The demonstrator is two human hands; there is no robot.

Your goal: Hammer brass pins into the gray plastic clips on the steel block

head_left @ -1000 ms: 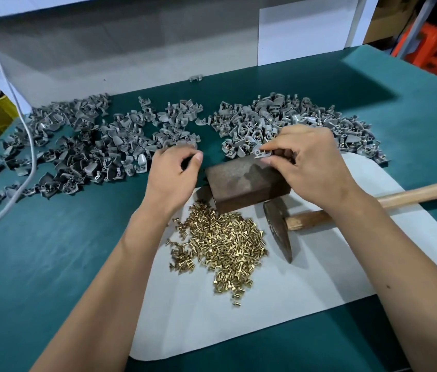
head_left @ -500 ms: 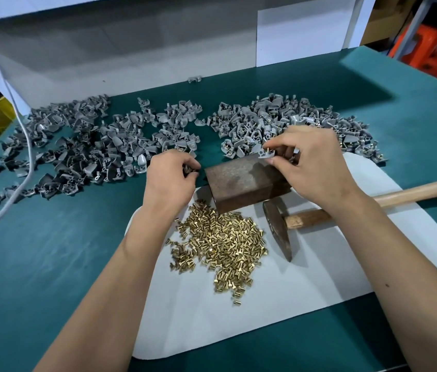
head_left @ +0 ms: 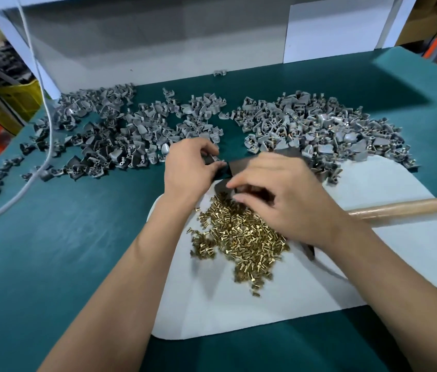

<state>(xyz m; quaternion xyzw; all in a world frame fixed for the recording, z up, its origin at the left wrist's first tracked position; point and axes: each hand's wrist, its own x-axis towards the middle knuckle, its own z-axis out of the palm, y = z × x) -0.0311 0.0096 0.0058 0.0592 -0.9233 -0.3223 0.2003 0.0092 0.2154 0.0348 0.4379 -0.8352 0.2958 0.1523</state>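
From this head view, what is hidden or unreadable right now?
- Steel block: mostly covered by the right hand.
- Hammer: head hidden under the right wrist; wooden handle cut by the right edge.
- Right fingertips at the brass pins: motion-blurred, so a pinched pin cannot be confirmed.
- Gray clip in the left hand: its pin hole is too small to see.

no legible text, no labels, no brands, no numbers anywhere

Teal surface, carrying a white mat, two spreads of gray clips along the far side, a white cable at left.
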